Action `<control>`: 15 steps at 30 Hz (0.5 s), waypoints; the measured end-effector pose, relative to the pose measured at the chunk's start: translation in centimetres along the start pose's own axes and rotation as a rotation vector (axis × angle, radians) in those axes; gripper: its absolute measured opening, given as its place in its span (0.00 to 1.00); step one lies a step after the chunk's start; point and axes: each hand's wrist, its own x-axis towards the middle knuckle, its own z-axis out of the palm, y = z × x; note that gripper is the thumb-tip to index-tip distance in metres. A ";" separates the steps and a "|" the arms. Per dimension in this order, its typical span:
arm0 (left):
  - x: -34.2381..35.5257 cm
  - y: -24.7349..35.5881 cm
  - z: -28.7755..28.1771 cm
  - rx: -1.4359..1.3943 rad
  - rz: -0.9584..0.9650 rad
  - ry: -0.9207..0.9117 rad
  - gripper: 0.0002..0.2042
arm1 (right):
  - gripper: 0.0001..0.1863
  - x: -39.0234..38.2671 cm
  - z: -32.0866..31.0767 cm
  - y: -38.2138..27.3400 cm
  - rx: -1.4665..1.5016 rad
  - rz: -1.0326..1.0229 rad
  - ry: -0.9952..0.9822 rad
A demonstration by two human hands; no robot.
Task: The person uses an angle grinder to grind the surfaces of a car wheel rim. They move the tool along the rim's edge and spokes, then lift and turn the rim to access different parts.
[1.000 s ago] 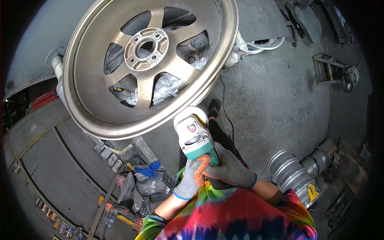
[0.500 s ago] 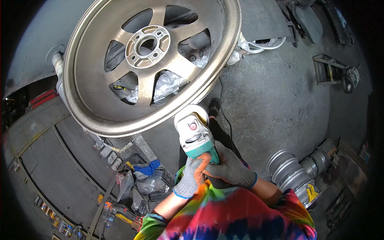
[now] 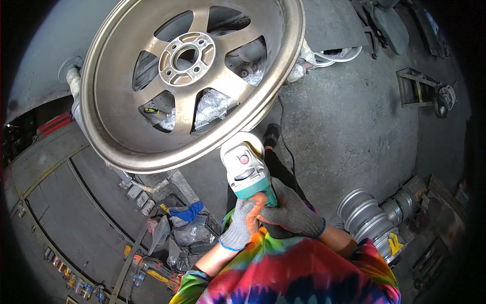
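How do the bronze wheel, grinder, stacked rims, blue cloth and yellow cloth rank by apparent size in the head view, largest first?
1. Bronze wheel
2. Grinder and stacked rims: unranked; they look close, and the grinder is nearer the camera
3. Blue cloth
4. Yellow cloth

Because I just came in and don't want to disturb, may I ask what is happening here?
Someone's gloved left hand and right hand hold a white-and-green power tool. Its disc is close to the near edge of a large bronze-coloured wheel; contact is hard to judge. Silver wheels are piled to the right.
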 end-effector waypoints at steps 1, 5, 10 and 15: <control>0.0 0.0 0.0 0.000 0.000 0.001 0.12 | 0.28 0.0 0.0 0.0 0.019 0.001 0.005; -0.1 -0.1 -0.1 -0.008 -0.001 0.002 0.12 | 0.28 0.0 -0.1 0.4 0.022 0.005 -0.007; -0.1 -0.1 -0.2 -0.015 0.000 0.002 0.12 | 0.29 0.1 0.0 0.0 0.034 0.022 -0.015; 0.1 -0.2 -0.2 -0.025 0.004 -0.003 0.12 | 0.29 0.1 0.3 0.2 0.055 -0.013 0.007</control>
